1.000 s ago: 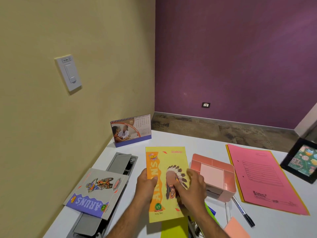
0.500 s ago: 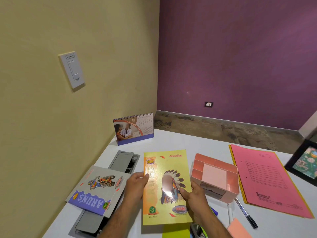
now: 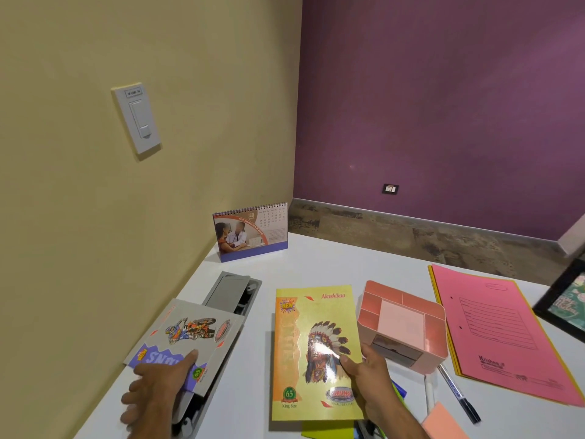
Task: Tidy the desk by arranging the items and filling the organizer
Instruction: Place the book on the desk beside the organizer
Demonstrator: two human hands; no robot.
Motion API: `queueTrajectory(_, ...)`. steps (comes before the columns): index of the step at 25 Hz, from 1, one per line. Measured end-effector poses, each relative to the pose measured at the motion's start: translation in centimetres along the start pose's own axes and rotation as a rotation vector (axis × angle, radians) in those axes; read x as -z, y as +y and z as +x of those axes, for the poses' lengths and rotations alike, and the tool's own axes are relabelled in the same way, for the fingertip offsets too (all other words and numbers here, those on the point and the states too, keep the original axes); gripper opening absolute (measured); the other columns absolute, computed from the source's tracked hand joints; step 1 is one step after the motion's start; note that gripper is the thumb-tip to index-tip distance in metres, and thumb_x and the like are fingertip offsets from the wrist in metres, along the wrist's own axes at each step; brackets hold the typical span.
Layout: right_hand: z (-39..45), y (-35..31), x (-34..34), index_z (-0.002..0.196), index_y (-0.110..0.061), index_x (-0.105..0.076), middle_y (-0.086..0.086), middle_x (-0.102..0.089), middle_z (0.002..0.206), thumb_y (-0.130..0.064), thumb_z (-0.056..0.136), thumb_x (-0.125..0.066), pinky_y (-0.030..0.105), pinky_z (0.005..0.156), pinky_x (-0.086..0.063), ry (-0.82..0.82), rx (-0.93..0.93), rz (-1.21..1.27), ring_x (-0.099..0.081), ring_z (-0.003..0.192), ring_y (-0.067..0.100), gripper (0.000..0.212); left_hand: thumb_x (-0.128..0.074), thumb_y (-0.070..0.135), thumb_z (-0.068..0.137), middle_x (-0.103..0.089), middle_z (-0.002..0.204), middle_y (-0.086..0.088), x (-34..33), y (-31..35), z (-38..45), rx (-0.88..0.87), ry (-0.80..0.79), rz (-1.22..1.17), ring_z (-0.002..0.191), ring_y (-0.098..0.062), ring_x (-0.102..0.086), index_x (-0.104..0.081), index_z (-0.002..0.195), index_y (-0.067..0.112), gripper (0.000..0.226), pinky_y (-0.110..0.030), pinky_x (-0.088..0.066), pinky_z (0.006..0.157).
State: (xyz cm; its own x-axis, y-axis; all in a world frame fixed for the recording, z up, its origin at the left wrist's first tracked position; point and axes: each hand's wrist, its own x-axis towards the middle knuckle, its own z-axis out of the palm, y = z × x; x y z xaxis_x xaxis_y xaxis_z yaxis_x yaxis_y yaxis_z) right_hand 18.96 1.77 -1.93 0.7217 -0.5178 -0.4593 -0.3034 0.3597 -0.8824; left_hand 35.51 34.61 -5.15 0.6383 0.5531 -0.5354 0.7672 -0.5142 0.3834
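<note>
Head view: right hand [image 3: 368, 380] pinching yellow notebook [image 3: 311, 350] on tabletop [image 3: 319, 264], grip narrow; left hand [image 3: 158, 386] spread flat on grey notebook [image 3: 186, 337]; organizer [image 3: 403, 324] just beside.

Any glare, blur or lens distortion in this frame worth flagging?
Head view: a glare patch washes out the headdress print on the yellow notebook; the left hand looks motion-blurred; the wide angle tilts the light switch and clips the picture frame.
</note>
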Motion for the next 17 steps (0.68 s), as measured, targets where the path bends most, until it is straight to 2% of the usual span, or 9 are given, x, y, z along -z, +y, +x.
queueTrajectory(2, 0.1, 0.2, -0.2, 0.107, -0.013, -0.07, 0.011, -0.078, 0.095, 0.009, 0.088, -0.064, 0.053, 0.076, -0.059, 0.001, -0.007, -0.012, -0.073, 0.085, 0.038, 0.029, -0.082, 0.07, 0.05, -0.038, 0.138, -0.027, -0.7, -0.4, 0.8, 0.0, -0.016, -0.007, 0.129, -0.043, -0.03, -0.017, 0.143, 0.005, 0.131, -0.055, -0.023, 0.11)
queueTrajectory(4, 0.2, 0.6, -0.3, 0.105, -0.015, -0.071, 0.01, -0.078, 0.097, 0.007, 0.087, -0.066, 0.062, 0.086, -0.055, 0.0, -0.007, -0.027, -0.072, 0.091, 0.038, 0.03, -0.09, 0.059, 0.048, -0.044, 0.132, -0.027, -1.3, -0.4, 1.4, -0.021, -0.003, -0.057, 0.126, -0.045, -0.032, -0.021, 0.137, 0.007, 0.125, -0.059, -0.025, 0.108)
queueTrajectory(7, 0.2, 0.9, -0.4, 0.1, -0.02, -0.074, 0.008, -0.078, 0.098, 0.005, 0.086, -0.068, 0.063, 0.09, -0.052, 0.004, 0.007, -0.03, -0.071, 0.096, 0.038, 0.029, -0.096, 0.036, 0.05, -0.044, 0.132, -0.028, -1.2, -0.2, 1.5, 0.018, 0.009, -0.233, 0.125, -0.046, -0.034, -0.022, 0.132, 0.006, 0.115, -0.06, -0.028, 0.106)
queueTrajectory(9, 0.1, 1.0, -0.4, 0.102, -0.018, -0.074, 0.008, -0.077, 0.099, 0.007, 0.085, -0.067, 0.062, 0.092, -0.051, -0.003, 0.005, -0.009, -0.07, 0.097, 0.038, 0.031, -0.095, 0.025, 0.056, -0.046, 0.131, -0.029, -1.2, -0.2, 1.3, 0.031, 0.024, -0.365, 0.121, -0.047, -0.041, -0.028, 0.132, 0.001, 0.104, -0.058, -0.038, 0.102)
queueTrajectory(12, 0.0, 0.8, -0.3, 0.108, -0.013, -0.072, 0.01, -0.077, 0.1, 0.01, 0.086, -0.064, 0.062, 0.09, -0.053, -0.022, 0.006, 0.007, -0.071, 0.096, 0.039, 0.032, -0.082, 0.014, 0.075, -0.055, 0.124, -0.028, -2.0, -0.4, 0.1, -0.009, 0.06, -0.6, 0.108, -0.047, -0.055, -0.041, 0.129, -0.004, 0.07, -0.052, -0.05, 0.086)
queueTrajectory(15, -0.1, 0.4, -0.2, 0.108, -0.011, -0.07, 0.013, -0.077, 0.099, 0.01, 0.088, -0.063, 0.056, 0.081, -0.058, -0.036, 0.014, 0.022, -0.072, 0.089, 0.04, 0.03, -0.069, 0.01, 0.084, -0.059, 0.122, -0.025, -2.6, 0.1, -1.3, -0.069, 0.129, -0.732, 0.102, -0.046, -0.059, -0.043, 0.127, 0.008, 0.051, -0.057, -0.052, 0.086)
queueTrajectory(17, -0.2, -0.1, -0.1, 0.108, -0.01, -0.07, 0.014, -0.077, 0.098, 0.007, 0.088, -0.064, 0.053, 0.078, -0.059, -0.048, 0.028, 0.029, -0.072, 0.087, 0.04, 0.027, -0.065, 0.011, 0.086, -0.062, 0.119, -0.018, -2.4, 0.8, -2.8, -0.182, 0.147, -0.747, 0.101, -0.043, -0.06, -0.044, 0.126, 0.017, 0.045, -0.054, -0.051, 0.087)
